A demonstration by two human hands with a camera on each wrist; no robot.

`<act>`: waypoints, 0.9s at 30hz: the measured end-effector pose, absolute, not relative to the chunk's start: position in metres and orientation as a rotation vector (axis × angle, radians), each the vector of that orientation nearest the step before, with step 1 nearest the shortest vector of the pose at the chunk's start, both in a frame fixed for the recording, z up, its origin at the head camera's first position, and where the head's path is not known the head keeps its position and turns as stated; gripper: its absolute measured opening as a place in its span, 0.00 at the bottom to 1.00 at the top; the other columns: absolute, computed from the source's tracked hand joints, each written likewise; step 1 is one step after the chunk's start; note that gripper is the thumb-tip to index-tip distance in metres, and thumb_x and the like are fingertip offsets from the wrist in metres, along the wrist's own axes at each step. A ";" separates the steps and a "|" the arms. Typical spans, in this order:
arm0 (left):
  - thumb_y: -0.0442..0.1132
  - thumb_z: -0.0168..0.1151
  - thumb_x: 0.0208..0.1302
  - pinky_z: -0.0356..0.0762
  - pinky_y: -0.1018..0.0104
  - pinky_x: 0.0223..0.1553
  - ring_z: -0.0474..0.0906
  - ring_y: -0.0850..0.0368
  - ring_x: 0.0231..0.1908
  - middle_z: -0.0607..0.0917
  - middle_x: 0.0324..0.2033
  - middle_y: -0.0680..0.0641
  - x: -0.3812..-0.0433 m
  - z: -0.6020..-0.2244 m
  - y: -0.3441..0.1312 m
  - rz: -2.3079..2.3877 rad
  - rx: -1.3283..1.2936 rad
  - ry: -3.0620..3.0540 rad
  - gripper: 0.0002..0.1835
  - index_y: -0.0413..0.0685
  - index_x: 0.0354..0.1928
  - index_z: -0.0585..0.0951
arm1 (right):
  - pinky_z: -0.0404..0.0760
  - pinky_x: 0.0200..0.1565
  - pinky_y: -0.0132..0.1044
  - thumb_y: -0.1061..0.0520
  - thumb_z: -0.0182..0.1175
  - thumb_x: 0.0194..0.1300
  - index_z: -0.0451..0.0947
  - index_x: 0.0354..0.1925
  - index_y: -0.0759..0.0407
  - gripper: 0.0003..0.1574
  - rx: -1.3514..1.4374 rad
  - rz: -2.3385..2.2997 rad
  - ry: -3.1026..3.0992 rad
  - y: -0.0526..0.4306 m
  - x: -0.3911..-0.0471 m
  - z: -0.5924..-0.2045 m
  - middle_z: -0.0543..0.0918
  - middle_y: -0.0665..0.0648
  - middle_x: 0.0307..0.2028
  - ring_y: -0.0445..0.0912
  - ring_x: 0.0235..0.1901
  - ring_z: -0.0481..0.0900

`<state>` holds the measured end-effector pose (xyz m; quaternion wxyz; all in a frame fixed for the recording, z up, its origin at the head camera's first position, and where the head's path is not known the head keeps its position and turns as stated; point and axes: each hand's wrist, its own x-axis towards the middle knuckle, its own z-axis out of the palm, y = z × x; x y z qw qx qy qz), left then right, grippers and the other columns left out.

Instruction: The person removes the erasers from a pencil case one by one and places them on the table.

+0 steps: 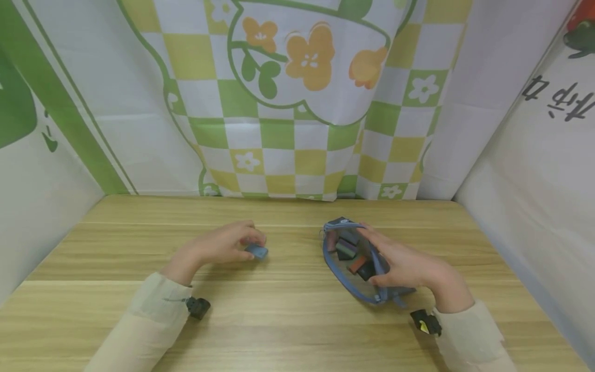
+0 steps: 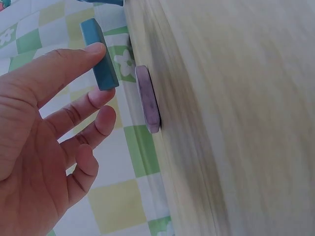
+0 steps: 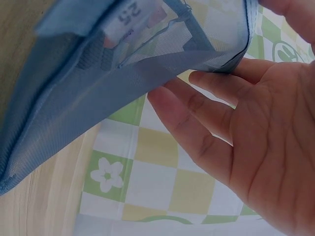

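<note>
My left hand pinches a small blue rectangular block between thumb and fingertip, close over the table. Just beyond it in the left wrist view, a purple block with rounded ends lies on the wood; the head view does not show it. To the right, a blue mesh zip pouch gapes with its mouth upward. Several small pieces lie inside, among them an orange-red block and a green-and-purple one. My right hand holds the pouch by its right side, fingers against the outer mesh.
The wooden table ends at the back against a checked, flowered cloth. White walls of fabric stand at the left and right. A small black camera sits on each wrist.
</note>
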<state>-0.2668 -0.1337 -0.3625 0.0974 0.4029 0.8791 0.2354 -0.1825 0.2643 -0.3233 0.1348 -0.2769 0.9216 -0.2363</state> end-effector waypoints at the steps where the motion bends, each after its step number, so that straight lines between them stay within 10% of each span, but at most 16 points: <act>1: 0.35 0.67 0.62 0.78 0.49 0.56 0.80 0.49 0.50 0.81 0.47 0.48 -0.267 -0.362 -0.135 0.708 1.188 2.600 0.14 0.48 0.50 0.83 | 0.63 0.67 0.65 0.56 0.68 0.61 0.42 0.78 0.63 0.60 -0.804 -0.685 2.671 0.264 -0.182 -0.323 0.41 0.70 0.78 0.69 0.74 0.52; 27: 0.36 0.68 0.61 0.73 0.64 0.39 0.71 0.57 0.35 0.79 0.38 0.51 -0.264 -0.363 -0.147 0.606 1.055 2.686 0.12 0.51 0.47 0.84 | 0.63 0.67 0.66 0.53 0.68 0.62 0.41 0.78 0.62 0.60 -0.773 -0.669 2.661 0.264 -0.183 -0.323 0.41 0.70 0.78 0.69 0.74 0.52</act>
